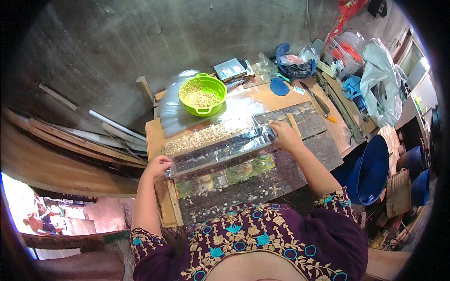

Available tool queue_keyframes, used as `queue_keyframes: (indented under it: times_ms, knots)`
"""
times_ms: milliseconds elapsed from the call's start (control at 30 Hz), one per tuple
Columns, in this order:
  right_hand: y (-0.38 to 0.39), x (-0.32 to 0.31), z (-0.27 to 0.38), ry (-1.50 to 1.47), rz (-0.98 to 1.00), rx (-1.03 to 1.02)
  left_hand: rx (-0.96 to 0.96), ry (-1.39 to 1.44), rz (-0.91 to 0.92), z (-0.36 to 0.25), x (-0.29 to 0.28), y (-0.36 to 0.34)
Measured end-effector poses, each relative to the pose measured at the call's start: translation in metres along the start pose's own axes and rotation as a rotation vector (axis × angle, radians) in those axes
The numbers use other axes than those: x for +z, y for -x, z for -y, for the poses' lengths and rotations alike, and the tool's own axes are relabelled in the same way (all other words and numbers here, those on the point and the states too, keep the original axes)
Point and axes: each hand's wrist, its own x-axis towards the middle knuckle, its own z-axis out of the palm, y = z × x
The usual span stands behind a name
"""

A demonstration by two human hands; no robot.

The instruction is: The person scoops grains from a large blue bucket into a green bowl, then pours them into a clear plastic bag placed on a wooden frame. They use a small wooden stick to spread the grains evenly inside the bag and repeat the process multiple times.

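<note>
- Long metal knife with an orange handle (320, 104)
- Flat blue plastic piece (280, 87), left of the knife
- Bulky whitish plastic bag (380, 79), right of the knife
- Round blue plastic tub (374, 171), lower right of the knife
- White pipe (116, 125), far left of the knife

- From my remote seat, the head view shows the left hand (161, 165) pinching clear film (224, 153) near the bench's (310, 122) left edge.
- I see the right hand (286, 135) gripping the film's other end, towards the right edge.
- Just beyond the film, I have a band of pale chopped pieces (206, 136).
- I find a green basket (204, 111) of similar pieces towards the far edge, beside fanned clear sheets (172, 108).
- A knife (320, 103) with an orange handle lies near the right edge.
- Pale crumbs (249, 193) dot the near edge.
</note>
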Motion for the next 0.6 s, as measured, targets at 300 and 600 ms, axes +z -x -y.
queue_keyframes:
  times_ms: [300,600]
  knots:
    - [0.029,0.015,-0.009,0.04,0.07,-0.061,0.238,-0.786,-0.604,-0.024,0.022,0.025]
    - [0.017,0.008,-0.011,0.106,0.06,-0.193,0.748,-0.959,-0.39,-0.008,0.03,0.047]
